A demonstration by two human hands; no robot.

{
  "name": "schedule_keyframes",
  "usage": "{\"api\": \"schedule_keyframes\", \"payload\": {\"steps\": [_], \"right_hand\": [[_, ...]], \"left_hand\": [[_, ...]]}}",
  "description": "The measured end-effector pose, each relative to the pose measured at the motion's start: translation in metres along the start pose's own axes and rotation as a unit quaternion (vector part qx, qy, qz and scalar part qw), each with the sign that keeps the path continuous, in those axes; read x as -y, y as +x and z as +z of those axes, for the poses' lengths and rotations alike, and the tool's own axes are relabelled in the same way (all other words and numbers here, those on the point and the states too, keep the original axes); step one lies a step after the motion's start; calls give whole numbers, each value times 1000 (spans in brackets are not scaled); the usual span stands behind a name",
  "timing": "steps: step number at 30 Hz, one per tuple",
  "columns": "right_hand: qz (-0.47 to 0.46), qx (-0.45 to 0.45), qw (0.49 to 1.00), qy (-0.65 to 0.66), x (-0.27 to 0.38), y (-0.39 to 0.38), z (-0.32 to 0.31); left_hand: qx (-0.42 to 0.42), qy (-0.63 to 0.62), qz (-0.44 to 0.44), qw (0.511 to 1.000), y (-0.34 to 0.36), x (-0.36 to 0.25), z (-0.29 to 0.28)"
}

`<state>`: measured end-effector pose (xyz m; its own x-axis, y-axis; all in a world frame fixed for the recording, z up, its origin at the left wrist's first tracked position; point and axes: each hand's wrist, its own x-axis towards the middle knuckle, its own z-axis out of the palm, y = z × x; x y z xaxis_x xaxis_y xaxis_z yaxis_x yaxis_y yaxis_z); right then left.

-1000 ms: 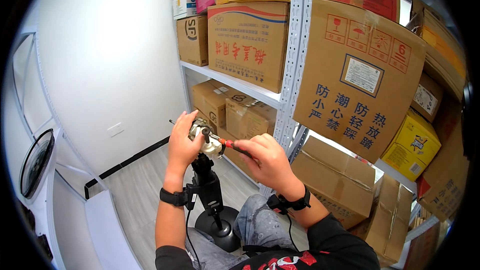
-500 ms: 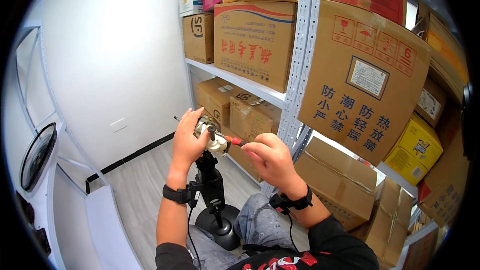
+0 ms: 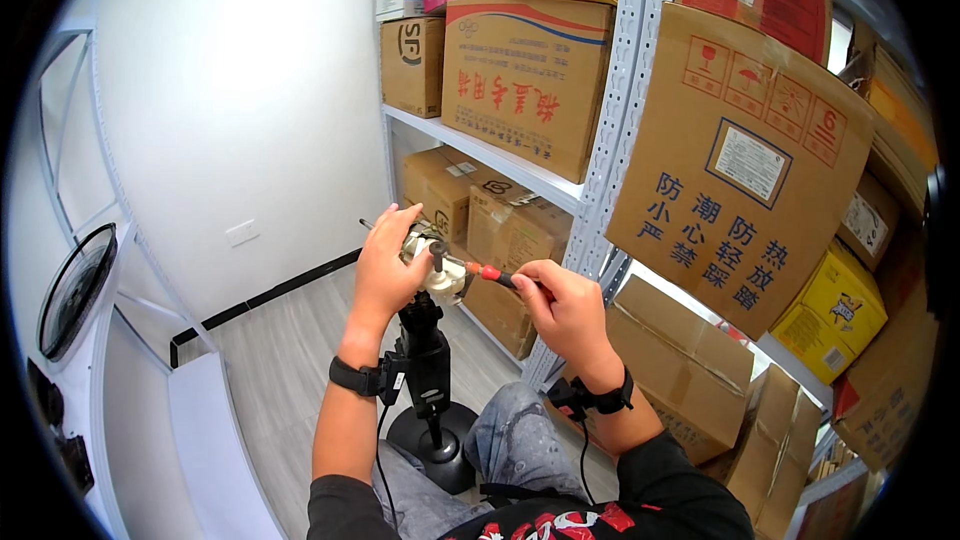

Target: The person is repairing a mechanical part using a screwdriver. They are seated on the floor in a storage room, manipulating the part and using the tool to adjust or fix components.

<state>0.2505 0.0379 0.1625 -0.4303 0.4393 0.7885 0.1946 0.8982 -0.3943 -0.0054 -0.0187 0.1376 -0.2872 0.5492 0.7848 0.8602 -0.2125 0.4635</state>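
A white-and-metal fan motor head [image 3: 443, 282] sits atop a black fan stand [image 3: 427, 365] between my legs; its round base [image 3: 452, 468] is on the floor. My left hand [image 3: 386, 270] wraps the motor's left side, thumb toward me and fingers over the far side. In my right hand [image 3: 565, 302] is a screwdriver [image 3: 490, 273] with a red and black handle, pinched at the handle's end. Its shaft points left into the motor's right side. The tip's exact contact is too small to make out. A dark knob [image 3: 437, 252] stands up from the motor.
Metal shelving [image 3: 600, 150] with cardboard boxes rises ahead and to the right. A large carton [image 3: 740, 170] juts out near my right arm, above another carton [image 3: 680, 365]. At the left, a round black-rimmed fan grille [image 3: 78, 290] rests on a white shelf [image 3: 215, 440].
My right hand has shifted slightly right and turned, and more of the screwdriver's handle and shaft shows. My left hand stays on the motor. The whole view has shifted a little.
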Motion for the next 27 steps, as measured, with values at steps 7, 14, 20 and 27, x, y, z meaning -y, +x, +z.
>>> {"api": "schedule_keyframes", "payload": {"steps": [7,14,20,27], "right_hand": [[-129,-36,989,62,11,7,-2],[-8,34,998,58,7,-3,-6],[-125,-25,989,72,8,6,-4],[-17,15,999,44,6,-3,-4]], "left_hand": [[-10,13,14,1000,-1,2,0],[-14,9,15,1000,0,-2,-1],[-14,11,21,1000,0,3,2],[-9,7,15,1000,0,2,0]]}}
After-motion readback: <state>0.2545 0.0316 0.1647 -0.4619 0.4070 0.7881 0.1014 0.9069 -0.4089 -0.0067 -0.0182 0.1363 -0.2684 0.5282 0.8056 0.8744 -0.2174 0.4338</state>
